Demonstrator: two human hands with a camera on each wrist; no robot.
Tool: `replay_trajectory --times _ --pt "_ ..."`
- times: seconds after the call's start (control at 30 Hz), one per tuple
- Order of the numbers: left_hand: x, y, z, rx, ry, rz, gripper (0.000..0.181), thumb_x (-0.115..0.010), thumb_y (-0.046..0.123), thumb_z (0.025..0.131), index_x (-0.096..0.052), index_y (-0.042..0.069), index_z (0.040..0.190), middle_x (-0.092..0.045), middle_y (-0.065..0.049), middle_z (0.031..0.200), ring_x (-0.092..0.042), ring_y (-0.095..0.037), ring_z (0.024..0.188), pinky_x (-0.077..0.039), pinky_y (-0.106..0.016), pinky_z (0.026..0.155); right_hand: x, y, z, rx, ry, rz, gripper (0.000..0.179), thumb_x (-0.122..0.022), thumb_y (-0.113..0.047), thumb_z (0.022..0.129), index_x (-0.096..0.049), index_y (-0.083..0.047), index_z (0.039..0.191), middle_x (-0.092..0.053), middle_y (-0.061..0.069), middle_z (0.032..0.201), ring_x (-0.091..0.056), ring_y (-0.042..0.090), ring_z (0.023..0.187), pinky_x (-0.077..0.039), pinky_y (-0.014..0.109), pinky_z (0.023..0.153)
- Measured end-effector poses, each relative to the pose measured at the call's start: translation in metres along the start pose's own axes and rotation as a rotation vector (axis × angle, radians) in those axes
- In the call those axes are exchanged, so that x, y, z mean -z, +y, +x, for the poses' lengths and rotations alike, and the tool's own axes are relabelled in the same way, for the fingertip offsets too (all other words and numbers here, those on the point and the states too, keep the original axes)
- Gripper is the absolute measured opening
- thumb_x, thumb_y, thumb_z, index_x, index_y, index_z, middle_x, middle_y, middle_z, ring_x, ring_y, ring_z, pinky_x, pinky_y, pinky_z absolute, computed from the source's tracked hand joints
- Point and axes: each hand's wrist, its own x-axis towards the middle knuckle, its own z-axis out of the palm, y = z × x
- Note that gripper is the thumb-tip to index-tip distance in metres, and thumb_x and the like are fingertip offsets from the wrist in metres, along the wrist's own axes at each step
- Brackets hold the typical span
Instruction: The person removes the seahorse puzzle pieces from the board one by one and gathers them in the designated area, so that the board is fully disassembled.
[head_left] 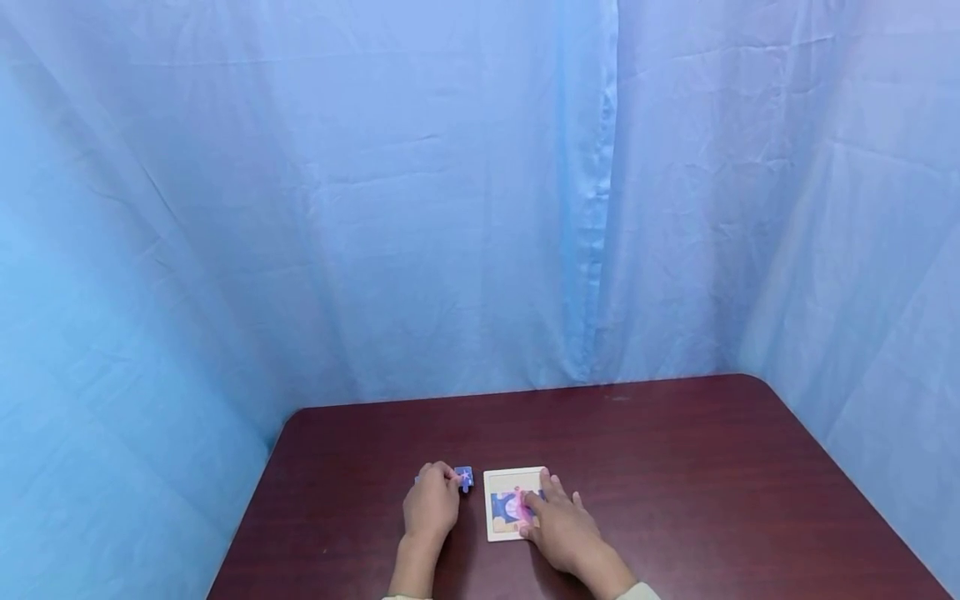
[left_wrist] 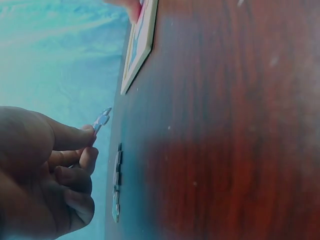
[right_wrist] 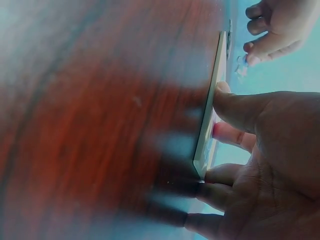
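My left hand [head_left: 432,504] pinches a small jigsaw piece [left_wrist: 102,120] between thumb and forefinger, a little above the table; its other fingers are curled. A blue piece with a pink star [head_left: 464,478] shows by these fingertips in the head view; whether it is the pinched one I cannot tell. Right of it lies a pale-framed puzzle board [head_left: 492,532] with a blue, pink and tan picture partly filled in. My right hand [head_left: 564,529] rests spread over the board's right side, forefinger on the picture and thumb at the near part. It hides that side of the picture.
Several thin puzzle pieces [left_wrist: 117,175] lie flat on the table beside the left hand, mostly hidden by it in the head view. The dark red wooden table [head_left: 675,467] has rounded far corners. Blue curtains [head_left: 450,208] hang behind and at both sides.
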Motion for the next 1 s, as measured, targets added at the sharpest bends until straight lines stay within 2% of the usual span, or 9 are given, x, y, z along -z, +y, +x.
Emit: replay_trajectory --times 0.2,0.43,0.63,1.0 --pt "-0.003 -0.001 0.009 0.018 -0.009 0.038 0.016 -0.073 0.015 0.095 -0.067 0.010 0.082 -0.064 -0.006 0.083 -0.070 -0.029 0.078 -0.055 -0.051 0.070 0.000 0.000 0.003 -0.009 0.001 -0.008 0.053 -0.076 -0.032 0.094 -0.066 -0.009 0.140 -0.036 0.031 0.166 -0.037 0.050 0.155 -0.030 0.073 0.120" --pt "-0.001 -0.005 0.017 0.092 -0.054 0.056 0.021 -0.072 0.015 0.095 -0.067 0.013 0.075 -0.067 -0.004 0.076 -0.063 -0.019 0.066 -0.054 -0.048 0.066 -0.004 -0.001 0.000 -0.001 -0.007 -0.008 0.053 -0.076 -0.032 0.093 -0.066 -0.009 0.140 -0.038 0.032 0.165 -0.038 0.051 0.154 -0.032 0.074 0.118" --pt "0.003 -0.007 0.021 0.099 -0.075 0.052 0.022 -0.073 0.015 0.094 -0.068 0.015 0.072 -0.067 -0.002 0.074 -0.060 -0.018 0.064 -0.052 -0.046 0.064 -0.003 -0.001 0.000 -0.007 0.003 -0.012 0.053 -0.076 -0.032 0.094 -0.066 -0.010 0.141 -0.037 0.031 0.165 -0.038 0.050 0.154 -0.031 0.073 0.119" --pt "0.004 -0.005 0.021 0.116 -0.093 0.015 0.022 -0.075 0.018 0.093 -0.067 0.016 0.072 -0.063 0.000 0.070 -0.056 -0.017 0.062 -0.046 -0.041 0.061 -0.001 0.000 0.000 -0.014 0.004 -0.010 0.052 -0.075 -0.032 0.095 -0.066 -0.009 0.141 -0.037 0.031 0.166 -0.038 0.049 0.154 -0.031 0.072 0.120"
